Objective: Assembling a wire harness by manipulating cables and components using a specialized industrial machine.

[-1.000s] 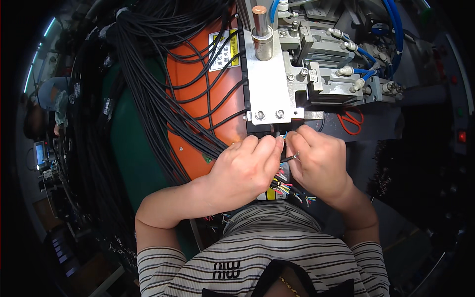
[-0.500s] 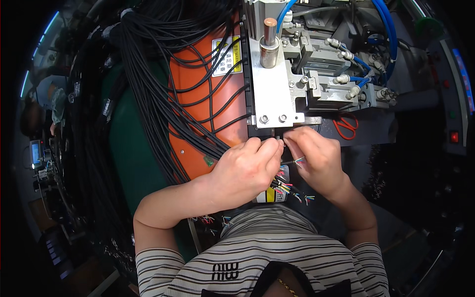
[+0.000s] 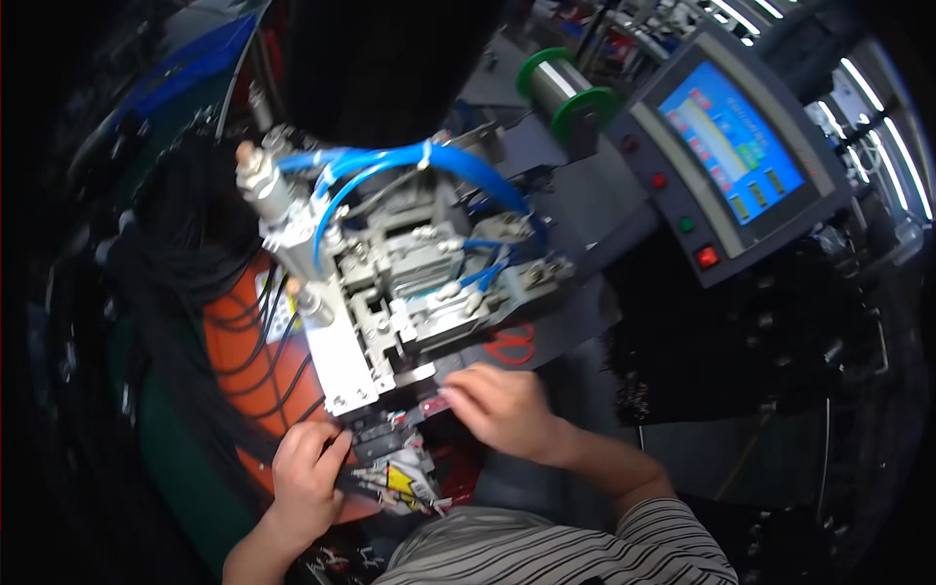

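Over on the far left I see a blue bin [image 3: 195, 63], with a green surface [image 3: 175, 502] nearer the person. Black cables [image 3: 161, 278] come down in a thick bundle from the far left towards the near middle, and a few strands cross an orange panel [image 3: 229, 336] that bears a white and yellow label [image 3: 277, 307].

The left hand [image 3: 307, 478] is at the near end of that bundle, its fingers [image 3: 308, 441] bent and pointing away from the person; I cannot tell whether they grasp a cable. Just right of it, bared wire ends [image 3: 370, 476] spread near a yellow and white wrapper [image 3: 402, 483], with a dark block [image 3: 380, 442] a little farther off.

Beyond the hands stands the machine [image 3: 419, 268], with a bright metal plate [image 3: 339, 366] on its left and blue tubes [image 3: 429, 156] arching over it. The right hand [image 3: 512, 414] is right of the block, thumb and fingers [image 3: 475, 383] drawn together beside a small red piece [image 3: 435, 404]; blur hides whether they grip it.

Red-handled scissors [image 3: 512, 343] lie just beyond that hand on the grey worktop [image 3: 575, 317]. Farther off is a green spool [image 3: 563, 86], then a lit screen [image 3: 733, 141] and a red button [image 3: 707, 256]; nearer, a black bundle [image 3: 721, 341].
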Motion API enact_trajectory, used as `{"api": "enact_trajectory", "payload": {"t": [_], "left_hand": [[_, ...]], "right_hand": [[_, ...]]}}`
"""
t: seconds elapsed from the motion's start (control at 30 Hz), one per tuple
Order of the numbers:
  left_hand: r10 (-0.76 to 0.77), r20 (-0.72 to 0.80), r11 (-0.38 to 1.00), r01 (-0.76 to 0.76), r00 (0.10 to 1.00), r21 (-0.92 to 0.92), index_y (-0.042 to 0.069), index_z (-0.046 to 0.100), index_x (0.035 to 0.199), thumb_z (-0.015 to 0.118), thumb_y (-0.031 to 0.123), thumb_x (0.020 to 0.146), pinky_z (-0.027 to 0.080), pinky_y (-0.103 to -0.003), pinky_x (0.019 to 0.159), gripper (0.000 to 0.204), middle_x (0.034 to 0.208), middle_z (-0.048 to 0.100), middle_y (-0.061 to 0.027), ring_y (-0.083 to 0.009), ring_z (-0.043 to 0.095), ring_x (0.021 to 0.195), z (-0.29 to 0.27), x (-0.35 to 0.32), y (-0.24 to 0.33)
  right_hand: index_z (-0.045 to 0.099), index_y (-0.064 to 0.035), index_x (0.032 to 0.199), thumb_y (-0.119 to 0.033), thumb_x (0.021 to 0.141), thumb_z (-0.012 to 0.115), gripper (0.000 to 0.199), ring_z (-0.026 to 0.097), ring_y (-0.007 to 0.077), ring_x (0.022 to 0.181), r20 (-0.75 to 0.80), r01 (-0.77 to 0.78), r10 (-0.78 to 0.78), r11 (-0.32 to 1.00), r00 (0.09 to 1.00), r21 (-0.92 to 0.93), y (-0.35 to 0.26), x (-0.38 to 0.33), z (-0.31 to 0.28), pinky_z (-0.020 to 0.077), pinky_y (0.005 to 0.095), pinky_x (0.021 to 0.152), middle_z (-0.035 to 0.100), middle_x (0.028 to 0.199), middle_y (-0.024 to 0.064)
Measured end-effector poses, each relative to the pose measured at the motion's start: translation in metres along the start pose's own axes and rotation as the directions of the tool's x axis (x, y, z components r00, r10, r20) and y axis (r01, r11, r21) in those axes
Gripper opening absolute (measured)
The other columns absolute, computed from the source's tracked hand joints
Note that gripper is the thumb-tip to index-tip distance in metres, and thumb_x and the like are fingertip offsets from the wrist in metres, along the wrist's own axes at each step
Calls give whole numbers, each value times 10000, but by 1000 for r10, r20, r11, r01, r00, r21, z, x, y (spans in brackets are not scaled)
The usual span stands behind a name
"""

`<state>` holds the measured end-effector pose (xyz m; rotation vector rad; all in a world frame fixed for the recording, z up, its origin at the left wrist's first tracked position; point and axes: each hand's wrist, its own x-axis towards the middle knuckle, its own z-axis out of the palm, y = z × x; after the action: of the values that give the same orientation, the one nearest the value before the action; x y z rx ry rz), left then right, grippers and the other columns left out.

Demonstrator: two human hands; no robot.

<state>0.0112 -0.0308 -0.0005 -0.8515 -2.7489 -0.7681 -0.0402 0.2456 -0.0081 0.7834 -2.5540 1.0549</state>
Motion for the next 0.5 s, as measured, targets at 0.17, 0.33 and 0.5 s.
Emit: {"api": "enact_trajectory", "payload": {"t": [0.17, 0.33, 0.5], "left_hand": [[34, -93, 999, -31, 995, 26, -65, 640, 1011, 624, -34, 606, 464, -430, 768, 406, 953, 579, -154, -349, 576, 908, 6, -7, 1], [57, -111, 998, -52, 992, 43, -61, 642, 1009, 618, -48, 631, 426, -419, 734, 379, 916, 562, -145, -321, 552, 848, 8, 0, 3], [60, -100, 997, -55, 993, 60, -49, 633, 1000, 628, -32, 635, 390, -408, 698, 366, 866, 539, -136, -303, 526, 793, 7, -2, 1]], "right_hand": [[663, -8, 972, 34, 819, 635, 161, 659, 330, 868, -176, 168, -351, 757, 920, -631, 3, 28, -140, 521, 409, 764, 672, 938, 133], [624, 3, 1147, -33, 829, 680, 325, 532, 337, 1248, -45, 52, -300, 309, 953, -950, -4, 64, -226, 378, 470, 1020, 654, 1162, 122], [624, -26, 1164, -48, 874, 640, 291, 483, 295, 1318, 24, 46, -159, 141, 987, -989, 8, 81, -246, 313, 480, 1094, 639, 1229, 93]]}}
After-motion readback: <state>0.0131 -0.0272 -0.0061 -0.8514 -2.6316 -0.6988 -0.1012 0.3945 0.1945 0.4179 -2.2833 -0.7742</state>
